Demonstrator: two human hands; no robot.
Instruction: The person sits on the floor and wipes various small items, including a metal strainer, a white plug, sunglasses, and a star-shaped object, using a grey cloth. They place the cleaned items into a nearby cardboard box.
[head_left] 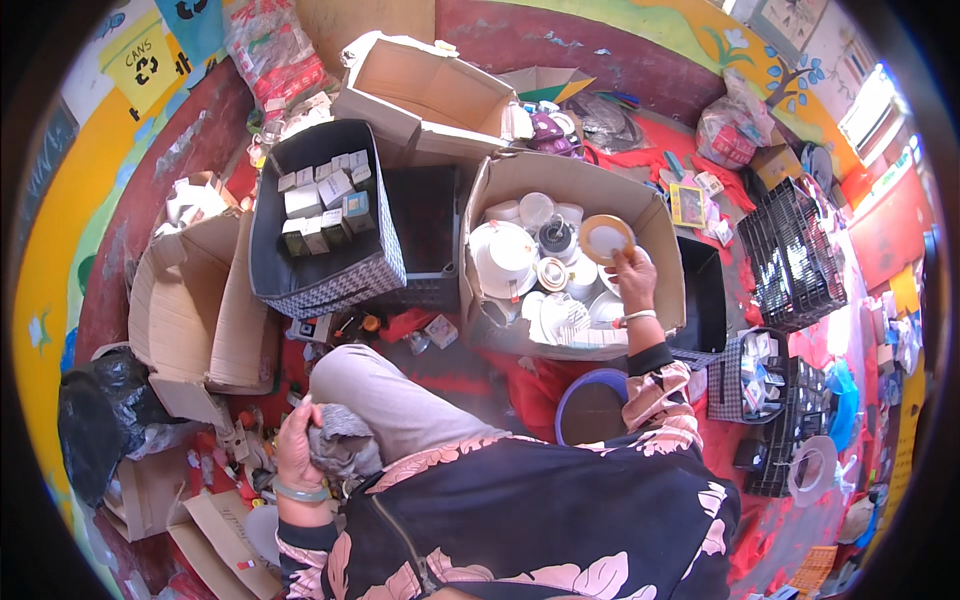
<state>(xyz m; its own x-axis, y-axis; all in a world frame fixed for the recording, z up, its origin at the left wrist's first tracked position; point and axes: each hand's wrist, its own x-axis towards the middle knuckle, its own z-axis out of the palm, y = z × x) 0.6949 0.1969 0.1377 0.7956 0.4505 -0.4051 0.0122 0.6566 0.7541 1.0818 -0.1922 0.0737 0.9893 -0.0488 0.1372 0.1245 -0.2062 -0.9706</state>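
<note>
My right hand (pixel 634 282) reaches over an open cardboard box (pixel 645 210). Its fingers grip the near edge of a round disc (pixel 607 238) with a tan rim and a white middle. Below the disc, the box holds several white round fittings (pixel 500 258), some dish-shaped and some ring-shaped, and a dark finned round part (pixel 556 238). At the lower left, my left hand (pixel 297 450) is closed on a crumpled grey cloth (pixel 345 442) beside my knee. The cloth hides part of its fingers.
A checked fabric bin (pixel 335 295) with small boxes stands left of the cardboard box. Further left is an open carton (pixel 190 300), and another carton (pixel 430 85) stands behind. A purple-rimmed bucket (pixel 575 385) sits near my right forearm. Black crates (pixel 790 255) are stacked at right.
</note>
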